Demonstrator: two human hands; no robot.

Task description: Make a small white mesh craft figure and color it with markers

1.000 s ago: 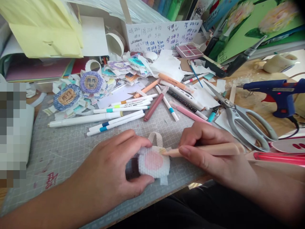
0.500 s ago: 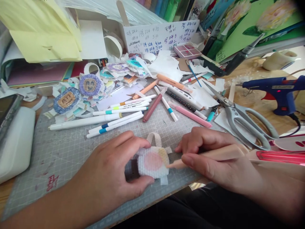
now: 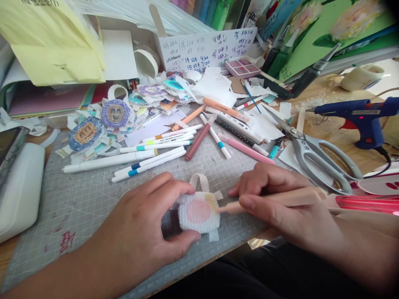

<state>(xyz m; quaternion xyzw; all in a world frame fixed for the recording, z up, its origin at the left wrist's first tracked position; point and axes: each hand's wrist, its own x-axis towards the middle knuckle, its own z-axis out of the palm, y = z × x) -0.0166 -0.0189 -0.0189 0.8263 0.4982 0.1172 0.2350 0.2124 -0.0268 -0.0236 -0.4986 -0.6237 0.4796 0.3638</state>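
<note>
My left hand (image 3: 149,220) curves around the left side of a small white textured patch (image 3: 199,214), index finger at its upper edge and thumb at its lower edge. The patch has a pink oval in the middle, a yellowish area at its upper right, a paper loop on top and strips of tape at its edges. My right hand (image 3: 274,199) is closed around a peach-coloured marker (image 3: 280,201). The marker's tip touches the patch's right side, by the yellowish area. Both hands are low over a grey cutting mat (image 3: 124,232).
Several loose markers (image 3: 152,151) lie beyond my hands. Scissors (image 3: 314,149) and a blue glue gun (image 3: 358,114) are at the right. Two coloured face patches (image 3: 85,133) sit on paper scraps at the left, near a white case (image 3: 23,187). A handwritten card (image 3: 205,50) stands behind.
The marker tip has moved slightly up along the patch's right side, towards the yellowish area. My left hand keeps its hold, and the whole view has shifted a little.
</note>
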